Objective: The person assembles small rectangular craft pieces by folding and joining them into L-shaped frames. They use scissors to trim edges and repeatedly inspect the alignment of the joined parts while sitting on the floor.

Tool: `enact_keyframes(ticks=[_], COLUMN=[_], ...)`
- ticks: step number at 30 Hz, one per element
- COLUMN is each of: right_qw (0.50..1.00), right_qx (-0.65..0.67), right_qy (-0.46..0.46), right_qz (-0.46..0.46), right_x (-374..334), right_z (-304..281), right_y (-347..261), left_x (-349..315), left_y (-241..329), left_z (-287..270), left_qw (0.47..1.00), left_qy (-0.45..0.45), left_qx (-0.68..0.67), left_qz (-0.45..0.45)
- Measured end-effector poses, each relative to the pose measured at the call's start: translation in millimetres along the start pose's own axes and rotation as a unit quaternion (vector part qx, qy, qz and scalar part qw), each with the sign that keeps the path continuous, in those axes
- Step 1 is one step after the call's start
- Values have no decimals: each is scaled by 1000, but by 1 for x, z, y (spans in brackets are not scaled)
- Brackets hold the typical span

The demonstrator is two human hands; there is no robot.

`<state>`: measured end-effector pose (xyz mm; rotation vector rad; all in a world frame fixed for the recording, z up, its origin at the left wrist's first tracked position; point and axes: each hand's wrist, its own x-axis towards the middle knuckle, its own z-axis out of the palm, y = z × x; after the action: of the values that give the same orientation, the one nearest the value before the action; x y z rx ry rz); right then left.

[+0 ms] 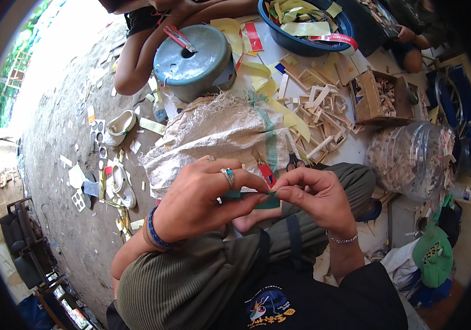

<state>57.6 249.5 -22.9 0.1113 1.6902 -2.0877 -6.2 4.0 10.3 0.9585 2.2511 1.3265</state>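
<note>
My left hand (208, 190), with a ring and a blue bracelet, is closed on a thin dark green strip (232, 194), held between thumb and fingers. My right hand (318, 197) pinches the strip's other end between thumb and index finger, close to the left fingertips. Most of the strip is hidden by my fingers, and its material is unclear. Just beyond the hands lie a red-handled cutting tool (267, 173) and dark-handled scissors (295, 161), next to a white woven sack (208, 132) spread in front of me.
Small wooden frames (323, 113) lie heaped at right, beside a cardboard box (367, 102) and a big clear plastic jar (409, 159). A blue basin (266, 25) holds yellow scraps. Near an upturned round tub (191, 66) another person's leg (136, 63) shows. Clogs (120, 127) and scraps lie left.
</note>
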Motion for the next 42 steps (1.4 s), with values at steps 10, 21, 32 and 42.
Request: enact_keyframes(ticks=[10, 21, 32, 42], right_qw=[998, 980, 963, 976], right_qx=[-63, -190, -239, -193], right_qy=[-7, -36, -65, -77], right_qz=[4, -40, -105, -70], right_x=[-3, 0, 1, -3], right_z=[-6, -2, -7, -10], right_y=[-5, -13, -4, -5], left_x=[-1, -1, 0, 0], left_y=[-3, -3, -3, -6], left_z=[0, 1, -2, -2], left_qw=[1000, 999, 998, 998], left_qy=[-6, -21, -53, -56], left_qx=[9, 31, 10, 19], left_qz=[10, 14, 13, 1])
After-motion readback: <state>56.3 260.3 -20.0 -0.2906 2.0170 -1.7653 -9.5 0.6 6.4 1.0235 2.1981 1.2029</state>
